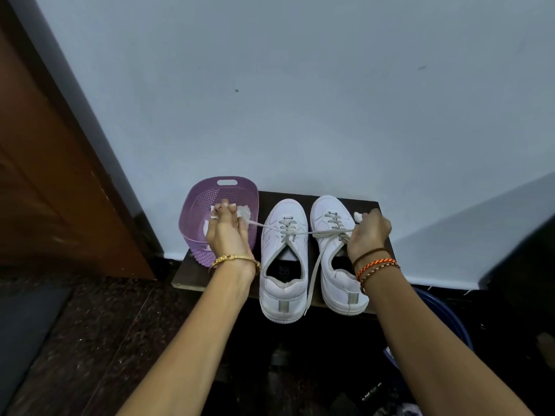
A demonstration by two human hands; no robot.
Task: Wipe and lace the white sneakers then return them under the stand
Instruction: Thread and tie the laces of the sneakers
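Two white sneakers stand side by side on top of a dark stand [365, 205], toes toward its rear edge at the wall and heels overhanging its front edge, so the openings face the person. The left hand [228, 235] pinches one end of the lace [303, 234] of the left sneaker [283, 259] and draws it out over the purple basket [207, 193], which sits at the stand's left edge with white wipes in it. The right hand [371, 232] grips the other end above the right sneaker [338, 256], fingers curled round it; something small and white shows at its fingertips, not identifiable. Pulled apart, the ends run taut, probably to tighten the lacing before knotting. A loose lace end hangs from the right sneaker over the front edge. Neither sneaker is yet under the stand.
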